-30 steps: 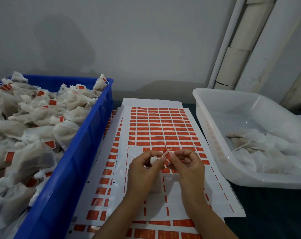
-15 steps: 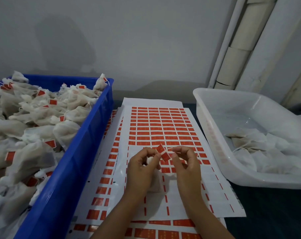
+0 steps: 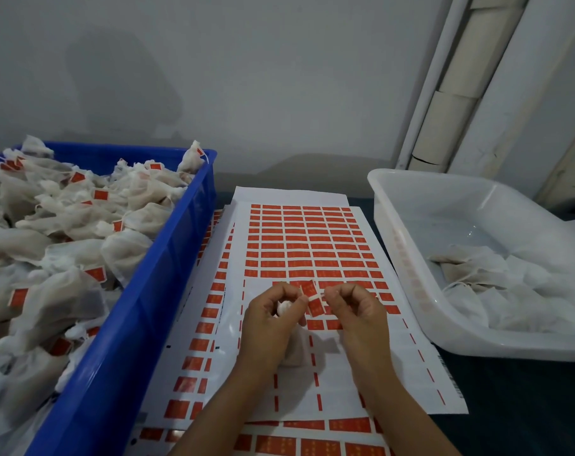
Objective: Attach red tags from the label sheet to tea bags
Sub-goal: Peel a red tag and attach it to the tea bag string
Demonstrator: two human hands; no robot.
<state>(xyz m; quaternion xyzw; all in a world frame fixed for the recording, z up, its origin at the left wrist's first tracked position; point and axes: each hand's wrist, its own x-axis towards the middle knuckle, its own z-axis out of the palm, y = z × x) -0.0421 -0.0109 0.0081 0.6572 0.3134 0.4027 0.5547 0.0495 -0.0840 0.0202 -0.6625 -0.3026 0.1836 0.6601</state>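
1. Since 0.5 s ago: both hands have drawn slightly apart, and the red tag [image 3: 309,292] now hangs between them, opened flat on a taut white string; the bins and sheets have not shifted.
2. Left hand [image 3: 273,327]: fingers curled round the gathered neck of a tea bag [image 3: 292,352], thumb and forefinger pinching the string at the tag's left edge. Bag body is soft white mesh, hanging below the palm and resting on the sheet.
3. Right hand [image 3: 355,315]: fingertips pinching the string's other end, just right of the tag; remaining fingers curled in.
4. Tag: small glossy red rectangle creased across its middle, with a thin white border.
5. Label sheet [image 3: 299,245]: smooth white backing directly beneath both hands; dense grid of red rectangles beyond the hands, mostly peeled rows with only thin red strips nearer the wrists. More sheets are stacked underneath.
6. Blue crate [image 3: 167,258], left of the left hand: rigid plastic, heaped with crumpled mesh bags bearing red tags.
7. White tub [image 3: 401,238], right of the right hand: translucent plastic with rounded corners, holding a few untagged bags.
8. Counter [image 3: 510,406]: dark and matte. Behind it, a plain grey wall and pale pipework at the right.
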